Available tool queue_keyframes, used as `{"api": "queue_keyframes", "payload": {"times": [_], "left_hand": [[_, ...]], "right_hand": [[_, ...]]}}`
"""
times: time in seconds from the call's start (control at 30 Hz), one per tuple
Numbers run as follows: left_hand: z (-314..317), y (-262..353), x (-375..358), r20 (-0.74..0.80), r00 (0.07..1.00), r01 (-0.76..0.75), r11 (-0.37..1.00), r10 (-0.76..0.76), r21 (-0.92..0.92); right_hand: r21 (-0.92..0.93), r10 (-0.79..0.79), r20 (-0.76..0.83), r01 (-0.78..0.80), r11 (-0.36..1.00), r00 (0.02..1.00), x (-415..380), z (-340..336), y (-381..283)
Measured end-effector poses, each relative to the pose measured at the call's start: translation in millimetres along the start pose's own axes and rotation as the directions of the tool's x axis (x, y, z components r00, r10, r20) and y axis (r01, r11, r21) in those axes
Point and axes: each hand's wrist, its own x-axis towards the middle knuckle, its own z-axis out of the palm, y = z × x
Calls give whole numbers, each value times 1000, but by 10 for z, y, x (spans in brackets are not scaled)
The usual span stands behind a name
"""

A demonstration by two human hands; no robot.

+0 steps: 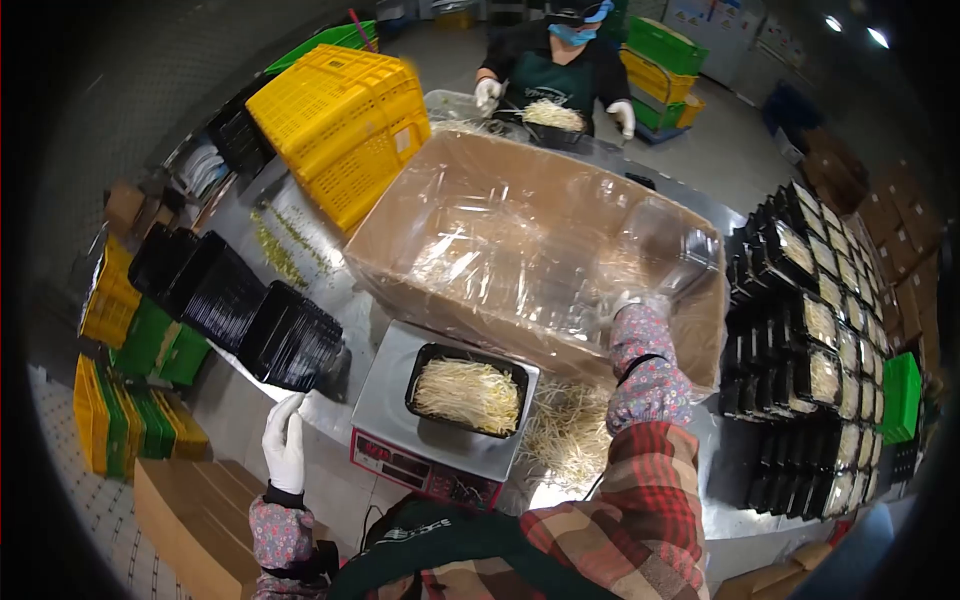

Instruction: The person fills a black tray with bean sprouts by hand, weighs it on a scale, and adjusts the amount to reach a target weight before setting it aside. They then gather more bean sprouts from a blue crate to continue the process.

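Observation:
My left hand (pixel 284 446), in a white glove, is held up at the table's left edge with its fingers stretched out and nothing in it. Nearest to it is a stack of black plastic trays (pixel 290 338). My right hand (pixel 640 302) reaches into a large cardboard box (pixel 480 305) lined with clear plastic. Its fingers are blurred, and clear plastic lids (pixel 690 262) lie just beyond it. In front of me a black tray of bean sprouts (pixel 468 392) sits on a digital scale (pixel 385 375). Loose sprouts (pixel 565 435) lie to the right of the scale.
A yellow crate (pixel 345 130) leans behind the box on the left. Packed sprout trays (pixel 810 350) are piled high at the right. Across the table a co-worker (pixel 550 75) in white gloves stands at another tray of sprouts (pixel 552 118). Green scraps (pixel 280 250) lie on the metal table.

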Motion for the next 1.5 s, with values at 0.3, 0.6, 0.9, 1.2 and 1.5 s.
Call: {"api": "queue_keyframes", "payload": {"times": [0.3, 0.6, 0.9, 1.2, 1.5], "left_hand": [[238, -47, 1, 44, 998, 49, 980, -41, -195], [575, 417, 320, 359, 933, 180, 828, 27, -531], [1166, 885, 409, 595, 765, 218, 769, 248, -601], [1880, 16, 796, 197, 837, -536, 838, 510, 107], [1923, -511, 820, 174, 945, -235, 946, 275, -222]], "right_hand": [[122, -235, -5, 234, 965, 972, 128, -193, 290], [844, -314, -510, 536, -5, 801, -2306, -1141, 786], [963, -701, -262, 222, -151, 663, -3175, -447, -194], [789, -85, -561, 563, 247, 824, -2370, 619, -923], [893, -315, -408, 446, 57, 857, -2322, 731, -770]]}}
